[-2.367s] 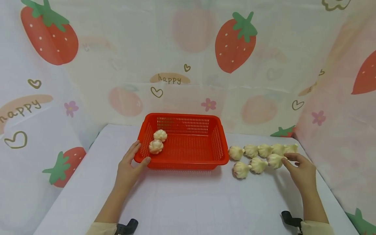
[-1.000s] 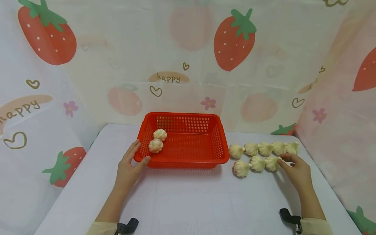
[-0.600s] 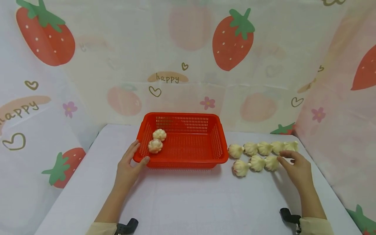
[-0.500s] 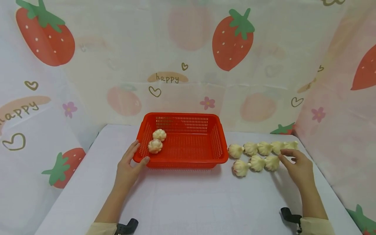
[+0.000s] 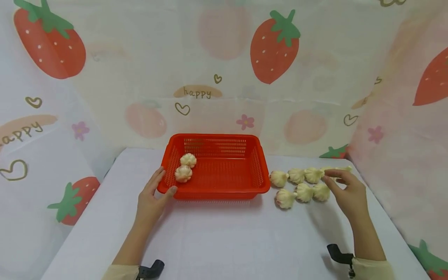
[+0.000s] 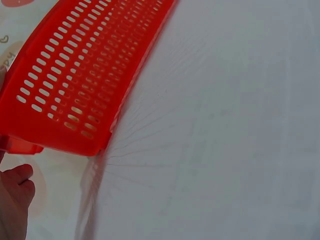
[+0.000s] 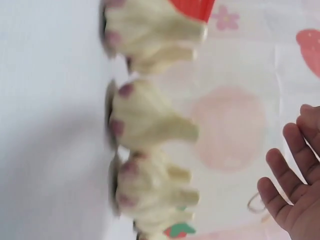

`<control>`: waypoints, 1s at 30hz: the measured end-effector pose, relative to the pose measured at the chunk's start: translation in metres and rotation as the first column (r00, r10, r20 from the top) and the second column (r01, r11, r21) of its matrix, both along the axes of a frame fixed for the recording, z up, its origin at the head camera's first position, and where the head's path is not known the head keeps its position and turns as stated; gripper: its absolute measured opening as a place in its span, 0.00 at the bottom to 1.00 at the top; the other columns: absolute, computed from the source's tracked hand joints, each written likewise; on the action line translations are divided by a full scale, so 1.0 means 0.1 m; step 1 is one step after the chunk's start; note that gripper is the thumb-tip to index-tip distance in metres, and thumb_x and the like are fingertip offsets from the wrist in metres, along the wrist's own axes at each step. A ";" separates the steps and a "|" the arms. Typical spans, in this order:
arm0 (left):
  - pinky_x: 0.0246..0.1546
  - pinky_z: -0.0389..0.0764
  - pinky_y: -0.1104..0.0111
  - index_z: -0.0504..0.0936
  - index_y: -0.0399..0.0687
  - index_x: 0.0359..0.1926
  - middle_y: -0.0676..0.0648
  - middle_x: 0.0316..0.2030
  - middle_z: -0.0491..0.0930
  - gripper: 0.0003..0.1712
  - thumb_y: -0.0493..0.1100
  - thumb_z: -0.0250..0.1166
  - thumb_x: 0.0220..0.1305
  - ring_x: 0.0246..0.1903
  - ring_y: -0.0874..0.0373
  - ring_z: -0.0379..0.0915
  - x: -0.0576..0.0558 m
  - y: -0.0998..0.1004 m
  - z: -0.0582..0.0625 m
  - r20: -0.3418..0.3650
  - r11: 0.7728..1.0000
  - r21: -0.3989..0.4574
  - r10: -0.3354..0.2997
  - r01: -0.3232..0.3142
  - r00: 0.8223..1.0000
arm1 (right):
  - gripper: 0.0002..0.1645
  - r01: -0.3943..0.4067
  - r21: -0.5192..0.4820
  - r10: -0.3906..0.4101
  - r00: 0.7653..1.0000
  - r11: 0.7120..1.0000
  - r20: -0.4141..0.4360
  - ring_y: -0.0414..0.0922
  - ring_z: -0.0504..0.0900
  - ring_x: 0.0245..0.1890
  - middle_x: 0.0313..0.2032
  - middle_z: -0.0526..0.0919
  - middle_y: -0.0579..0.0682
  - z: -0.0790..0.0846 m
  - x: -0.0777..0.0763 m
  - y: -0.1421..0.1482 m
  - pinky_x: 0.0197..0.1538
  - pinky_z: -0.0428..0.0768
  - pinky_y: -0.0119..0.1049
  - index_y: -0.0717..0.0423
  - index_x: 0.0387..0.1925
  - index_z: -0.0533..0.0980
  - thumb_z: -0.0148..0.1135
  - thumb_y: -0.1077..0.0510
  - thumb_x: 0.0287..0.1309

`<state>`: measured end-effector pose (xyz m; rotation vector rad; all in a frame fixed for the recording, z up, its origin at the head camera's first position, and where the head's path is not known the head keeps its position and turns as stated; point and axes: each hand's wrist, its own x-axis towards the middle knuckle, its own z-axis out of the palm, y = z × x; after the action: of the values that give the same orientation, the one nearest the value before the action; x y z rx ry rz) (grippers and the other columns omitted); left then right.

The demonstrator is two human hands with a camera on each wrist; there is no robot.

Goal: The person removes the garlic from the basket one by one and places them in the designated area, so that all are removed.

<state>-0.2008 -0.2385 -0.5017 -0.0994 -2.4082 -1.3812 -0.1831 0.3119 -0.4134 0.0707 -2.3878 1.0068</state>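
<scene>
A red plastic basket (image 5: 217,194) with slotted walls stands at the back of the white table. My left hand (image 5: 149,202) grips its left end, thumb at the near corner and fingers along the side. Two garlic bulbs (image 5: 183,174) lie inside, at the left. Right of the basket are two rows of garlic bulbs, a near row (image 5: 303,193) of three and a longer back row (image 5: 296,176). My right hand (image 5: 351,194) hovers over their right end, partly hiding the back row. In the right wrist view its fingers are loosely bent, apart from the bulbs.
A strawberry-patterned cloth (image 5: 217,112) rises behind and at both sides of the table. White cloth (image 5: 217,237) covers the tabletop. Each wrist carries a black camera mount (image 5: 339,254).
The right hand touched the right-end bulb of the near row, pushed it slightly left, let go and rose away. The left hand keeps its place on the basket.
</scene>
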 end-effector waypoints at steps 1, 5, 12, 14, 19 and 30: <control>0.72 0.67 0.44 0.67 0.58 0.77 0.61 0.76 0.62 0.43 0.60 0.71 0.64 0.78 0.55 0.54 0.00 -0.02 0.00 -0.004 1.000 -0.007 0.005 -0.005 1.000 | 0.13 -0.025 -0.012 0.025 1.000 1.000 -0.005 0.22 0.74 0.48 0.48 0.87 0.54 0.01 -0.02 -0.08 0.50 0.73 0.19 0.58 0.48 0.85 0.71 0.57 0.65; 0.70 0.69 0.44 0.67 0.59 0.76 0.60 0.76 0.62 0.43 0.60 0.71 0.64 0.78 0.54 0.55 -0.01 -0.10 0.02 -0.024 0.999 -0.029 0.013 -0.014 1.000 | 0.12 -0.144 -0.047 0.143 0.989 0.988 -0.021 0.29 0.77 0.50 0.48 0.88 0.52 0.11 -0.11 -0.52 0.52 0.75 0.23 0.56 0.48 0.85 0.70 0.56 0.66; 0.70 0.70 0.44 0.67 0.60 0.76 0.61 0.76 0.62 0.43 0.61 0.71 0.64 0.78 0.55 0.55 -0.02 -0.11 -0.01 -0.026 0.999 -0.033 0.020 -0.021 0.999 | 0.11 -0.323 0.009 0.322 0.941 0.946 -0.109 0.42 0.81 0.52 0.46 0.87 0.46 0.37 -0.29 -1.23 0.59 0.77 0.33 0.52 0.47 0.85 0.71 0.58 0.64; 0.70 0.69 0.44 0.68 0.59 0.76 0.60 0.76 0.63 0.43 0.59 0.72 0.64 0.77 0.55 0.55 -0.02 -0.09 -0.02 -0.029 0.999 -0.029 0.022 -0.023 0.999 | 0.11 -0.361 0.017 0.361 0.926 0.932 -0.111 0.43 0.81 0.52 0.46 0.87 0.46 0.42 -0.31 -1.38 0.60 0.79 0.38 0.52 0.48 0.85 0.71 0.59 0.64; 0.70 0.70 0.44 0.68 0.58 0.76 0.60 0.76 0.63 0.43 0.59 0.72 0.64 0.77 0.54 0.56 -0.01 -0.06 -0.03 -0.034 0.999 -0.026 0.017 -0.018 0.999 | 0.11 -0.425 0.033 0.426 0.900 0.905 -0.093 0.43 0.81 0.53 0.47 0.87 0.45 0.50 -0.36 -1.66 0.60 0.82 0.49 0.52 0.48 0.85 0.70 0.58 0.65; 0.73 0.65 0.45 0.69 0.56 0.76 0.59 0.76 0.64 0.42 0.56 0.73 0.64 0.77 0.55 0.55 -0.05 0.00 -0.07 -0.032 1.000 0.007 0.001 -0.001 1.000 | 0.12 -0.541 0.120 0.547 0.837 0.833 -0.023 0.44 0.80 0.54 0.48 0.86 0.44 0.74 -0.52 -2.11 0.61 0.80 0.47 0.50 0.49 0.85 0.70 0.55 0.65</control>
<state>-0.2056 -0.2386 -0.5090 -0.1177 -2.3773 -1.3773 -0.2349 0.1004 -0.3396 0.8559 -2.4160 1.0924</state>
